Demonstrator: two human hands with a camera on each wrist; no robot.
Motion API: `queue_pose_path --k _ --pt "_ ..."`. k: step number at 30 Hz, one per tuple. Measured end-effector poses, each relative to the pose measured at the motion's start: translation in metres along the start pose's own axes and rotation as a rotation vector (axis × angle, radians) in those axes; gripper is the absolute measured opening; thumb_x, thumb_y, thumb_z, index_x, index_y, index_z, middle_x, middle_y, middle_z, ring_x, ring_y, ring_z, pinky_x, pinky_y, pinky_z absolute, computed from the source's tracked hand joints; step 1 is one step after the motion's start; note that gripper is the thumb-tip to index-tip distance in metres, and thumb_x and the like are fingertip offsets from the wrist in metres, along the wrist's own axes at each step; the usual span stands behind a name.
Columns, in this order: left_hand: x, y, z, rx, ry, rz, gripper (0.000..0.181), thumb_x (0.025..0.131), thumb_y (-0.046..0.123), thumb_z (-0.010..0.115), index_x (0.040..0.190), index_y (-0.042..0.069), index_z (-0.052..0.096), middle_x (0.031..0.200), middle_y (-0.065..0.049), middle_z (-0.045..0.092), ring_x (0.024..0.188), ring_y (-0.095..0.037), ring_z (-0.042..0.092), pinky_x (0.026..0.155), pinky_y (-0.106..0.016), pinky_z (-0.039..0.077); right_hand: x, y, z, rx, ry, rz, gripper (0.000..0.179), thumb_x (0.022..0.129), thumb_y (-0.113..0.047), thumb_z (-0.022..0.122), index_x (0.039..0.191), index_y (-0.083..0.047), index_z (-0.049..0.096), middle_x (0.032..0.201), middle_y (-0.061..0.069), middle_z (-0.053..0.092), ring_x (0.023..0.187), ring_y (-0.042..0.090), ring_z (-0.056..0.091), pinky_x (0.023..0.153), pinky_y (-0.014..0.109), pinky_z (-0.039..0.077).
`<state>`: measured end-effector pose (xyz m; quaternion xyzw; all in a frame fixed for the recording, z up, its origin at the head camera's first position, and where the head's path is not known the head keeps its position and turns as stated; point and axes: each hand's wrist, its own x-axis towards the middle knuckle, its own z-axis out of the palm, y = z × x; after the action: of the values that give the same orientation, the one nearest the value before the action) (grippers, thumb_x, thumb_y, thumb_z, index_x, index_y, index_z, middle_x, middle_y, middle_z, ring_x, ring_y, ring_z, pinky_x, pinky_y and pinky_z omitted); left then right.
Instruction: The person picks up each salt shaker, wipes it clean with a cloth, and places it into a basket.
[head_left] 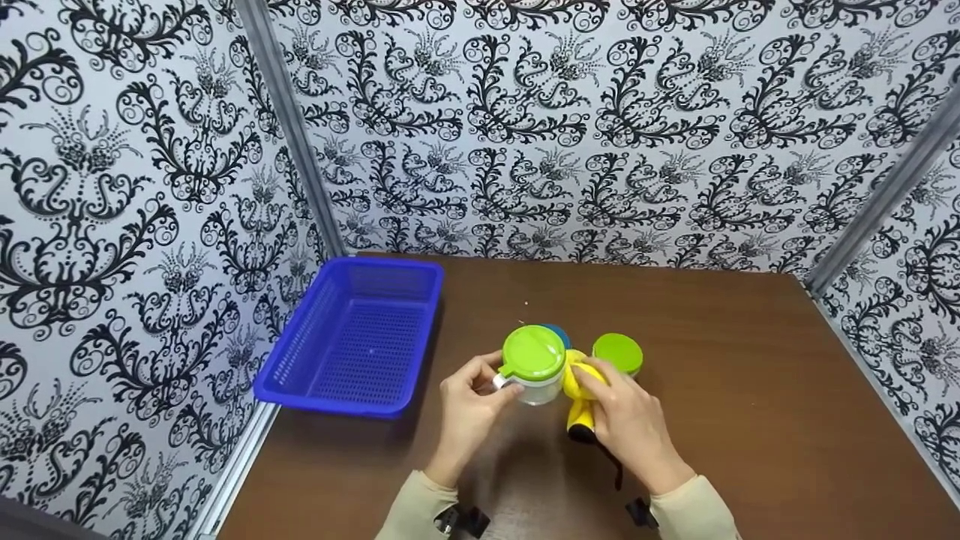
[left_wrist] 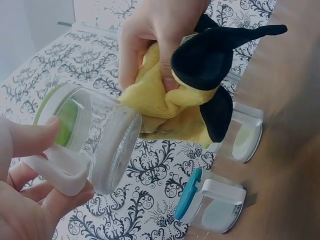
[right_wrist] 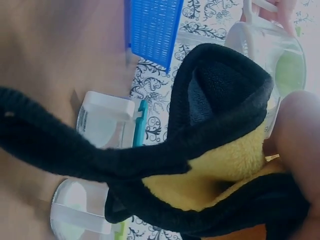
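My left hand (head_left: 469, 405) grips a clear jar (head_left: 533, 352) by its white handle, the thumb near the green lid. The jar is held up off the table, and in the left wrist view it shows no visible contents. My right hand (head_left: 634, 420) pinches a bunched yellow cloth (left_wrist: 155, 102) with black edging and a black loop. This cloth lies against the jar's side near its base. Behind the hands stand two similar jars, a blue-lidded jar (left_wrist: 222, 207) and another green-lidded jar (head_left: 618, 354), both with pale contents.
A blue perforated plastic basket (head_left: 264, 391) sits on the left of the brown table (head_left: 720, 330). Patterned wall panels (head_left: 540, 112) with grey metal corner posts (head_left: 296, 127) enclose the table at the back and both sides.
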<state>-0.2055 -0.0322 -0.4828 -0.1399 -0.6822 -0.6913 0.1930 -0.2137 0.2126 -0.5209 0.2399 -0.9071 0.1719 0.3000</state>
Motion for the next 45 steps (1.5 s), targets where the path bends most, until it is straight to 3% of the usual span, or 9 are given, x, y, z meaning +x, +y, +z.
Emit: queue_pose_path --k 6,9,14,22,29,32,39,45 --pt "0.0 -0.001 -0.001 -0.004 -0.006 -0.006 0.032 0.069 -0.011 0.084 0.073 -0.007 0.053 0.108 -0.019 0.072 0.098 -0.023 0.072 0.063 -0.031 0.056 -0.002 0.0 0.001 0.004 0.007 -0.016 0.048 0.08 -0.002 0.079 0.123 -0.022 0.071 0.129 0.004 0.063 0.105 0.03 0.066 0.058 0.043 0.057" --pt "0.001 -0.001 0.0 -0.01 -0.015 -0.006 0.031 0.068 -0.013 0.083 0.072 -0.006 0.053 0.104 -0.018 0.073 0.106 -0.024 0.07 0.066 -0.032 0.058 -0.003 0.0 0.001 0.008 -0.001 -0.011 0.047 0.081 -0.002 0.078 0.123 -0.022 0.071 0.129 0.004 0.063 0.105 0.031 0.066 0.057 0.044 0.057" --pt "0.002 -0.003 0.002 0.001 -0.005 -0.038 0.029 0.067 -0.014 0.084 0.072 -0.006 0.056 0.092 -0.015 0.075 0.105 -0.024 0.07 0.07 -0.033 0.059 -0.005 -0.001 0.002 0.004 -0.017 0.003 0.045 0.083 -0.003 0.075 0.123 -0.022 0.072 0.129 0.004 0.062 0.104 0.029 0.067 0.058 0.041 0.057" --pt "0.004 -0.039 -0.001 -0.05 0.06 -0.124 0.032 0.065 -0.008 0.089 0.075 -0.006 0.058 0.104 -0.012 0.075 0.098 -0.023 0.072 0.067 -0.027 0.057 -0.001 -0.002 -0.004 0.039 -0.031 0.026 0.049 0.085 -0.002 0.072 0.128 -0.024 0.069 0.132 0.004 0.061 0.103 0.028 0.067 0.062 0.04 0.058" --pt "0.002 -0.05 -0.004 -0.082 0.067 -0.12 0.032 0.066 -0.001 0.091 0.072 0.0 0.06 0.101 -0.011 0.075 0.094 -0.024 0.072 0.063 -0.025 0.054 0.009 -0.001 -0.024 0.055 0.057 0.024 0.061 0.081 0.005 0.07 0.134 -0.025 0.065 0.133 0.004 0.06 0.098 0.028 0.068 0.061 0.04 0.057" --pt "0.002 -0.05 -0.006 -0.078 0.054 -0.114 0.033 0.066 0.0 0.091 0.072 0.002 0.059 0.102 -0.01 0.075 0.094 -0.024 0.072 0.065 -0.026 0.056 0.015 -0.005 -0.03 0.077 0.085 0.004 0.062 0.08 0.006 0.068 0.135 -0.023 0.064 0.133 0.006 0.06 0.098 0.029 0.067 0.063 0.043 0.058" --pt "0.001 -0.049 -0.001 -0.084 -0.026 -0.092 0.03 0.071 0.001 0.09 0.077 0.003 0.06 0.107 -0.009 0.075 0.094 -0.023 0.073 0.075 -0.039 0.06 0.018 -0.015 -0.03 0.099 0.047 -0.019 0.062 0.084 0.002 0.07 0.14 -0.022 0.061 0.137 0.008 0.058 0.104 0.029 0.066 0.07 0.044 0.059" --pt "0.0 -0.019 -0.001 -0.025 -0.065 -0.106 0.028 0.072 -0.004 0.087 0.08 -0.001 0.061 0.112 -0.012 0.073 0.1 -0.023 0.071 0.079 -0.038 0.059 0.018 -0.014 -0.033 0.116 0.072 -0.025 0.062 0.082 0.005 0.072 0.138 -0.019 0.062 0.136 0.008 0.059 0.108 0.031 0.065 0.075 0.046 0.059"
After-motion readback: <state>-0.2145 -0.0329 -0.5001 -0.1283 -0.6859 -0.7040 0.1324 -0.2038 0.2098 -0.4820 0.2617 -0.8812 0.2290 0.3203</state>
